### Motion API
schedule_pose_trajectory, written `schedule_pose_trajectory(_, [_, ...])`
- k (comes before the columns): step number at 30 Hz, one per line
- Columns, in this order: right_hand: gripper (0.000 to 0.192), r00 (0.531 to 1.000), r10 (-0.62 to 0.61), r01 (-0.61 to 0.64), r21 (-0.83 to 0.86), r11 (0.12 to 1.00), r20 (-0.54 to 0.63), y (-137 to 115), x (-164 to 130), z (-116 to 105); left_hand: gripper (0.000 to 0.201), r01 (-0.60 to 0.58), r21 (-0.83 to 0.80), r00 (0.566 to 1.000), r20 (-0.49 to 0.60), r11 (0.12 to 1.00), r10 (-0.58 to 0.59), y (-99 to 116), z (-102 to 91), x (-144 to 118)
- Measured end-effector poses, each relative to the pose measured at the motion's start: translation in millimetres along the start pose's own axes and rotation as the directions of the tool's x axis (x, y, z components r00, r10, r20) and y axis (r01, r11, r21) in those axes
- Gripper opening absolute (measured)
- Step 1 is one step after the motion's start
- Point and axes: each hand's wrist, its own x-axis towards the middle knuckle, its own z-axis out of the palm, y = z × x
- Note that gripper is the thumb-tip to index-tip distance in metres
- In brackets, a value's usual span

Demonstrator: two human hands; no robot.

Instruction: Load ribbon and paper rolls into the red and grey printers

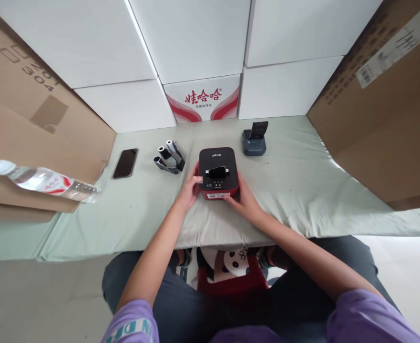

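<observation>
A small boxy printer with red sides and a black top sits on the cloth in front of me. From the slot in its top a short black strip sticks up. My left hand grips the printer's left side, its thumb near the top edge. Against the right side, my right hand holds it too, thumb at the label on the front. The far fingers of both hands are hidden behind the printer. Farther back on the right stands a smaller dark blue printer-like device, a black flap or strip rising from it.
Left of the printer are several small rolls with dark tails, then a phone. A water bottle is at the far left. Cardboard boxes flank the cloth-covered table; white boxes line the back.
</observation>
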Motion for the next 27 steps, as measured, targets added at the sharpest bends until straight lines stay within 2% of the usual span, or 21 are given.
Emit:
schedule_pose_trajectory(7, [0.092,1.0,-0.009,0.009,-0.005,1.0,-0.012,3,0,1,0.095,-0.01,0.107,1.0,-0.018,0.994,0.012,-2,-10.3,3])
schedule_pose_trajectory(14, [0.091,1.0,-0.019,0.019,0.0,1.0,-0.01,1,1,0,0.088,-0.043,0.126,0.999,-0.003,0.991,0.044,-2,-8.9,2])
schedule_pose_trajectory(21, [0.087,0.999,-0.034,0.035,0.037,0.999,-0.011,-3,3,-1,0.078,-0.012,0.058,0.997,-0.075,0.998,0.017,1,0.6,-4])
schedule_pose_trajectory(27, [0.088,1.0,0.008,-0.008,0.039,0.999,0.002,-1,-1,-2,0.064,-0.064,0.043,0.992,-0.11,0.997,0.068,-8,2.1,-17])
